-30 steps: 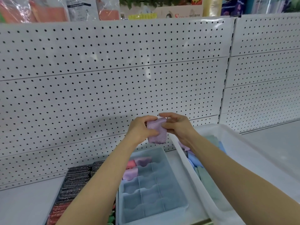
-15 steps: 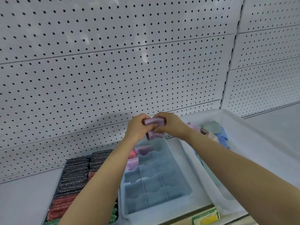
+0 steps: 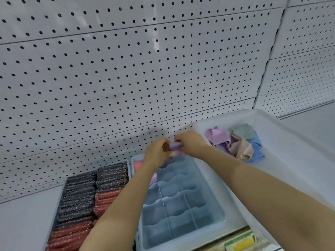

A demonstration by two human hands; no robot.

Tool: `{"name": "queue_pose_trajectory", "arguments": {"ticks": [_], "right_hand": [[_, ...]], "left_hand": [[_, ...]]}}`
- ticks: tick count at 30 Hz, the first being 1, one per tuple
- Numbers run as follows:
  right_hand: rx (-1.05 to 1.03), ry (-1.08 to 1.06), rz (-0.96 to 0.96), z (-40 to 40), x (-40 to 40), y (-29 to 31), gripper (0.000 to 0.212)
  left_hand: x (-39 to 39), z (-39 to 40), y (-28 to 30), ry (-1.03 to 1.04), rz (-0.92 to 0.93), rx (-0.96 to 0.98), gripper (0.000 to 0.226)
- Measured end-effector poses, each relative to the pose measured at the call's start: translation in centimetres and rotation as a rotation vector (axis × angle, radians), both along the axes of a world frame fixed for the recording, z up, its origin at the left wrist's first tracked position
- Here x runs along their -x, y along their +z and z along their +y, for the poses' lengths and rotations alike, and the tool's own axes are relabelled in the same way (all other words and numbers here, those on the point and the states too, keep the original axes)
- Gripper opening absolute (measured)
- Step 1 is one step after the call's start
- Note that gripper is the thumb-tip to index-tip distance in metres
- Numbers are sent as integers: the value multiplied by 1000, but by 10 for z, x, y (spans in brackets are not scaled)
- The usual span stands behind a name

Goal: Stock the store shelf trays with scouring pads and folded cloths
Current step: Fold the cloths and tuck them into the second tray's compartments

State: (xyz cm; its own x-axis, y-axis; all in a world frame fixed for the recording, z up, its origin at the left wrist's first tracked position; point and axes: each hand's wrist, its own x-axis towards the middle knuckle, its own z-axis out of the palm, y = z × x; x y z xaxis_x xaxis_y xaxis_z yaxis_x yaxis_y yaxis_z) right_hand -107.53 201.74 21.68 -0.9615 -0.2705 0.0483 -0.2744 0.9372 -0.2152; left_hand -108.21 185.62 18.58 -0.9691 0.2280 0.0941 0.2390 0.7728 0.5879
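One purple cloth (image 3: 175, 146) now rolled tighter, lower — two hands' fingers (image 3: 181, 140) clenched round it.

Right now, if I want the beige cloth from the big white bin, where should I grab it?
Probably pinch the beige cloth at its raised, crumpled top fold, coming straight down from above. It lies loose on the heap in the white bin, between the purple cloth and the blue cloth, so the sides are crowded.
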Motion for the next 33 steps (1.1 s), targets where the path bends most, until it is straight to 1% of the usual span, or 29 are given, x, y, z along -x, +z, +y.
{"name": "queue_pose_trajectory", "arguments": {"ticks": [2, 4, 6, 8, 10, 12, 14, 16, 17, 19, 21, 22, 24, 25, 27, 29, 31, 33], "right_hand": [[-169, -3, -19, -4, 2, -6, 15], [-319, 7, 17, -5, 5, -18, 22], [-461, 48, 80, -8, 8, -29, 22], [-525, 68, 79, -12, 11, -38, 20], [-519, 61, 16, -15, 14, -44, 19], [-494, 56, -21, -17, 18, -49, 16], [-465, 74, -49, -18, 19, -52, 15], [-383, 75, -64, -18, 19, -52, 13], [-320, 82, -65, -17, 19, -50, 12], [-282, 98, -46, -14, 20, -47, 4], [-322, 98, -27, -12, 19, -43, 14], [-364, 102, -22, -11, 17, -41, 17], [-406, 116, -20, -11, 12, -38, 15], [-394, 116, -36, -11, 11, -37, 15], [-350, 100, -102, -14, 10, -33, 23], [-323, 94, -102, -14, 16, -31, 28], [-345, 83, -87, -15, 19, -33, 35], [-303, 53, -126, -16, 21, -39, 35]], "left_hand": [[0, 0, -11, -32, 1, 121, 26], [1, -2, -22, -55, -23, 171, 29], [0, -4, -30, -50, -53, 193, 34], [0, -4, -33, -33, -64, 150, 31], [0, -5, -38, -14, -69, 76, 25], [0, -6, -42, -5, -73, 41, 23], [0, -6, -45, 0, -75, -7, 25], [-1, -6, -45, -25, -77, -32, 31], [-1, -4, -44, -46, -66, -10, 33], [0, 0, -41, -60, -34, 61, 23], [3, 5, -37, -33, -15, 142, 12], [3, 7, -35, -18, -5, 184, 11], [2, 10, -33, -3, 17, 240, 13], [1, 11, -32, -2, 27, 240, 12], [0, 12, -31, -11, 43, 246, 12], [3, 12, -31, -23, 66, 275, 15], [7, 12, -33, -26, 62, 290, 19], [10, 13, -34, -41, 42, 324, 23]]}}
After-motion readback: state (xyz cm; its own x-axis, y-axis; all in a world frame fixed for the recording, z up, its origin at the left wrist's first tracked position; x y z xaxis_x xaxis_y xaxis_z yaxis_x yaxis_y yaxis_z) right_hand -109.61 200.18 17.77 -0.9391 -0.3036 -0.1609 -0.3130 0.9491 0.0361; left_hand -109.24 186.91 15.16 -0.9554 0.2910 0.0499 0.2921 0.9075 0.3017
